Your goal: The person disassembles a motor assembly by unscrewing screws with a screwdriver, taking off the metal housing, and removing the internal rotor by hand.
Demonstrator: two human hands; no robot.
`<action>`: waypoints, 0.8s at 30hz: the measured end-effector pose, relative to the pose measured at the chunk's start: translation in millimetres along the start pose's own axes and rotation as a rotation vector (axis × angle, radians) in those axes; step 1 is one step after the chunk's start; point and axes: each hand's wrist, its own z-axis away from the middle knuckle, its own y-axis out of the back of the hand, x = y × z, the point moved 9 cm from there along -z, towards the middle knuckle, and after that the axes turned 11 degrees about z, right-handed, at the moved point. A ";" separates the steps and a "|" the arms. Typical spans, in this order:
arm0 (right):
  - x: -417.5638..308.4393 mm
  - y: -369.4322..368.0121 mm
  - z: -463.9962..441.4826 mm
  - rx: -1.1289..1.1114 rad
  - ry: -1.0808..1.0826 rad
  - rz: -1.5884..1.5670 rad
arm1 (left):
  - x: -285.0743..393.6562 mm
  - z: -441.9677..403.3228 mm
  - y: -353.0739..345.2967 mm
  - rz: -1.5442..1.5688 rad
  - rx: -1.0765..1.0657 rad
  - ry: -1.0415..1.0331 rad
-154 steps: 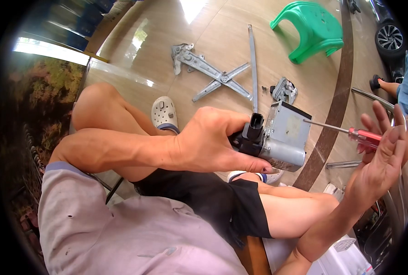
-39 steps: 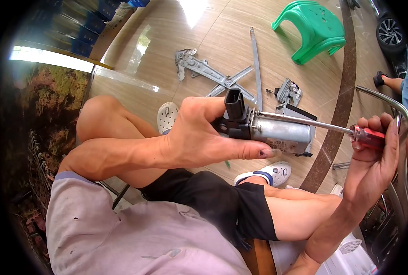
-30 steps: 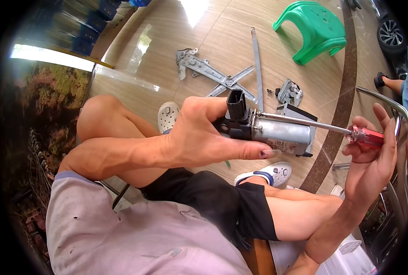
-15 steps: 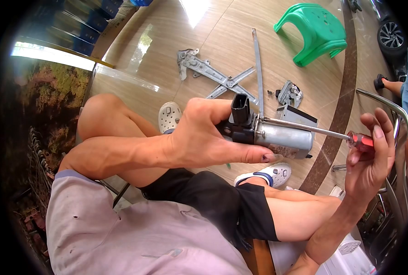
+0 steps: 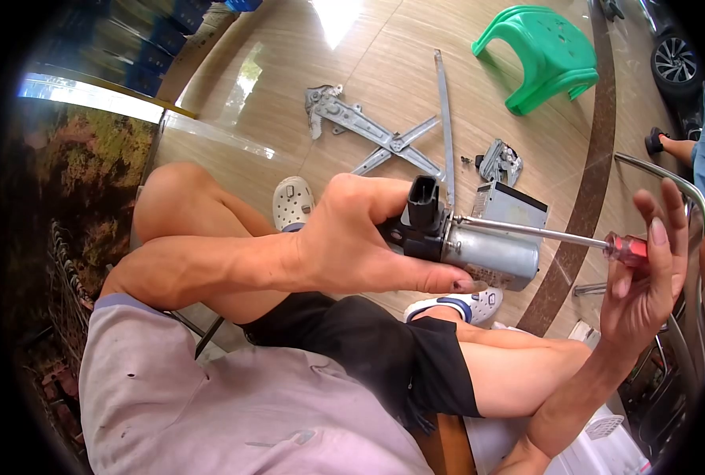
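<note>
Through the head camera I'm gripping the motor (image 5: 491, 253) in my left hand (image 5: 341, 237), thumb running along its near side, and holding it up above the floor (image 5: 265, 32). My right hand (image 5: 642, 297) is grasping the screwdriver (image 5: 628, 249) by its handle, the upper fingers standing away from it. The tip is reaching the motor's flange beside the connector (image 5: 424, 202); I'm not making out whether it is seating in a screw head.

What I'm worrying about is slip. The shaft is lying nearly along the casing, so a slight tilt could be letting the tip ride out, chewing the screw or scoring the metal. That light hold on the handle could be adding to it, giving little push behind a turn. Nothing but the left hand is visibly bracing the motor, so twisting force could be rolling it in that grip, and a skidding tip could be running toward the fingers. A loose screw could be dropping to the floor.

As for looks, the motor is showing a dull silver cylinder with rounded edges, a worn, brownish label or stain underneath, and black plastic at the gripped end. The connector is standing upward there, its socket gaping.
</note>
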 end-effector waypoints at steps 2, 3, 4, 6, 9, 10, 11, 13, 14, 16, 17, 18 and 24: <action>-0.3 3.0 1.4 0.138 0.028 0.020 | 0.6 0.2 -1.0 -0.017 -0.011 0.001; 1.0 5.7 2.1 0.161 0.037 0.020 | 0.6 0.0 -1.7 -0.025 -0.017 0.002; 6.7 11.2 1.9 0.092 0.036 -0.001 | 2.1 -0.8 -1.7 -0.035 -0.013 -0.020; 11.8 13.8 0.0 -0.041 0.000 -0.060 | 4.5 -2.5 -2.4 -0.055 -0.005 -0.063; 9.2 7.8 -1.1 -0.129 -0.045 -0.126 | 2.0 -2.3 -3.2 -0.054 -0.015 -0.049; 6.4 7.0 -0.5 -0.088 -0.024 -0.113 | 1.4 -2.2 -2.9 -0.038 -0.017 -0.031; 4.5 10.4 0.4 0.015 -0.005 -0.036 | 1.6 -2.3 -2.6 -0.023 -0.019 -0.013; 3.5 13.8 2.6 0.129 -0.011 0.021 | 0.2 -2.4 -1.8 0.006 -0.011 0.002; 4.2 12.6 3.1 0.139 -0.035 0.001 | -1.4 -2.4 -1.6 0.019 -0.002 -0.002; 6.5 9.1 2.2 0.088 -0.068 -0.058 | -3.5 -2.1 -0.8 0.041 0.012 0.002; 7.9 6.1 1.0 0.027 -0.080 -0.097 | -4.5 -2.0 -0.5 0.051 0.016 0.010; 8.3 2.9 -2.4 -0.108 -0.076 -0.155 | -5.3 -2.0 -0.2 0.060 0.021 0.018; 3.4 1.5 -1.7 0.208 -0.031 -0.035 | -1.8 -4.4 0.0 0.040 0.011 -0.023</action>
